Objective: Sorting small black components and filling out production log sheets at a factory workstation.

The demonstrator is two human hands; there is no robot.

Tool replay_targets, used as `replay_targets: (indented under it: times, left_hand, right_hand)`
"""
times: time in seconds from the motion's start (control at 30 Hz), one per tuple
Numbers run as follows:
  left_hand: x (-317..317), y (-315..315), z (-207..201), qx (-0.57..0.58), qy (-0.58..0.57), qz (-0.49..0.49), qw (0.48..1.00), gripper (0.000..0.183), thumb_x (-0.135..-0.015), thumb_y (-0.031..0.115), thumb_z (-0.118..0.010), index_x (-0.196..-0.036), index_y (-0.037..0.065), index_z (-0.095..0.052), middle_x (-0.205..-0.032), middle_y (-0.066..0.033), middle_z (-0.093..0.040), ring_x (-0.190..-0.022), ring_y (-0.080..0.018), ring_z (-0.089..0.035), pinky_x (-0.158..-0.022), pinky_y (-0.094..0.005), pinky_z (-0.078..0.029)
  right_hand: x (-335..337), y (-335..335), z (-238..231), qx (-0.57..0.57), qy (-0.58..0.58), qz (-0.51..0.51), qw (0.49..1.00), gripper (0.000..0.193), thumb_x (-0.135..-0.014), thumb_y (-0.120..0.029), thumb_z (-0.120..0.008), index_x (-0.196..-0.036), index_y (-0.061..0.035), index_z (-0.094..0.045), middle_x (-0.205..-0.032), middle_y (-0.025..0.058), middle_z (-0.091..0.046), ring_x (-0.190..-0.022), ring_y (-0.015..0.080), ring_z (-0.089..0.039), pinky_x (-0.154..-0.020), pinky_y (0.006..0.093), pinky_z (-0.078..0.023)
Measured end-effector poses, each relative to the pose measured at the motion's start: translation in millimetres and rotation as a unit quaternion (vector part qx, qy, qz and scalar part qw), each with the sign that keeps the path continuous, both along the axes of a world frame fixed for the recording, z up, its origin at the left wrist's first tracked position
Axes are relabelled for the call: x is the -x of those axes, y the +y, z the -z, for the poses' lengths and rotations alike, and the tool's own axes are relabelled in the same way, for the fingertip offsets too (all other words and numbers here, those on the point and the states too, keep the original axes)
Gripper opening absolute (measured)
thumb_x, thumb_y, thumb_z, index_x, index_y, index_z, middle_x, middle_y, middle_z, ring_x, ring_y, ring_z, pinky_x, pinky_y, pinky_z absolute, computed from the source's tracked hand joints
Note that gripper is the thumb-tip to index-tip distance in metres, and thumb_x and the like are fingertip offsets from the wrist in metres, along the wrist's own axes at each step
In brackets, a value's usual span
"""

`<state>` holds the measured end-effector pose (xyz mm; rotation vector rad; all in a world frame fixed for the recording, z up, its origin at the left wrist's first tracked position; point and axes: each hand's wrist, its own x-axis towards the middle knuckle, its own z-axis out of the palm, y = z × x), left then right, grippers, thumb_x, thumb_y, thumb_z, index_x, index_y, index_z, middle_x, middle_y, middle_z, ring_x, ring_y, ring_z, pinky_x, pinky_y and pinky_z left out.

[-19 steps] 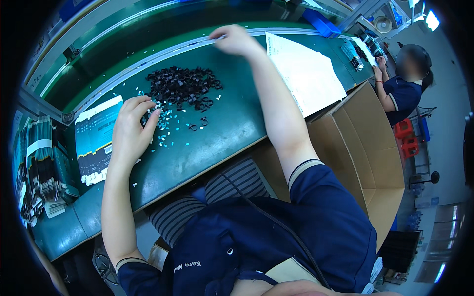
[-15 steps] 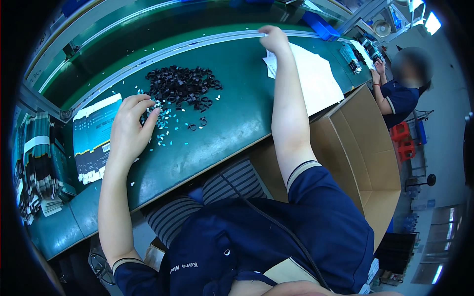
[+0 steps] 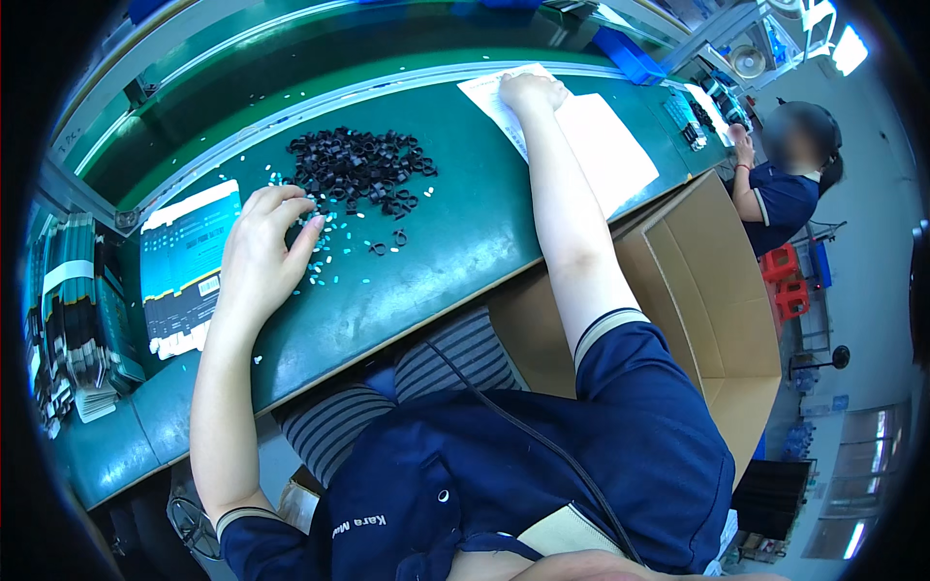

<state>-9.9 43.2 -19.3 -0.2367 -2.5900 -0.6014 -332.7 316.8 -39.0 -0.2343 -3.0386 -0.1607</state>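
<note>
My left hand [image 3: 263, 247] hovers over or rests on the green bench beside a scatter of small white and teal pellets [image 3: 341, 234]. Its fingers are curved and apart, with nothing seen in them. Just beyond lies a heap of small black rings [image 3: 358, 167], two or so lying loose from it. Far out to the right, my right hand [image 3: 531, 92] is closed at the upper edge of a white sheet of paper [image 3: 489, 102]. More white sheets [image 3: 610, 150] lie beneath and beside it. The fingertips there are hard to make out.
Flat teal-and-black printed cartons [image 3: 194, 252] lie left of my left hand, with banded carton stacks [image 3: 73, 310] further left. An open cardboard box [image 3: 702, 310] stands against the bench at right. A blue bin [image 3: 628, 56] sits at the back; a co-worker [image 3: 780, 184] works beyond.
My right hand has come slightly nearer, and a sheet of paper has shifted left with it, its corner now reaching further over the green bench. My left hand has barely moved.
</note>
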Motion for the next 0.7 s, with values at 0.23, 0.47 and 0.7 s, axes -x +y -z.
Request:
replay_targets:
  times: [0.23,0.47,0.7]
  left_hand:
    - [-0.8,-3.7,0.4,-0.012,0.011,0.003,1.0,0.019,-0.08,0.015,-0.066,-0.089,-0.001,-0.066,-0.103,-0.0149,-0.063,-0.1,-0.0315,-0.057,-0.085,-0.0388,-0.047]
    - [-0.5,-4.2,-5.9,-0.017,0.027,0.02,0.999,0.017,-0.079,0.013,-0.066,-0.088,-0.001,-0.066,-0.1,-0.0142,-0.063,-0.097,-0.031,-0.058,-0.083,-0.0387,-0.048]
    - [0.8,-4.1,1.7,-0.007,-0.014,0.014,1.0,0.018,-0.082,0.014,-0.064,-0.09,-0.001,-0.067,-0.102,-0.0148,-0.063,-0.099,-0.0307,-0.058,-0.084,-0.0386,-0.047]
  right_hand:
    - [2.8,52.0,-6.1,0.18,0.044,-0.096,0.978,0.058,-0.079,-0.05,-0.06,-0.124,-0.013,-0.06,-0.127,0.0154,-0.057,-0.121,0.0308,-0.05,-0.107,0.0489,-0.025]
    - [-2.9,100.4,-16.1,0.193,-0.023,-0.054,0.979,0.082,-0.064,-0.065,-0.07,-0.125,-0.0117,-0.059,-0.133,0.0163,-0.051,-0.12,0.0313,-0.051,-0.102,0.0425,-0.036]
    - [20.5,72.1,-22.9,0.079,-0.001,0.023,0.997,0.085,-0.077,-0.075,-0.048,-0.124,-0.006,-0.058,-0.129,0.0161,-0.054,-0.12,0.0298,-0.051,-0.098,0.0455,-0.042]
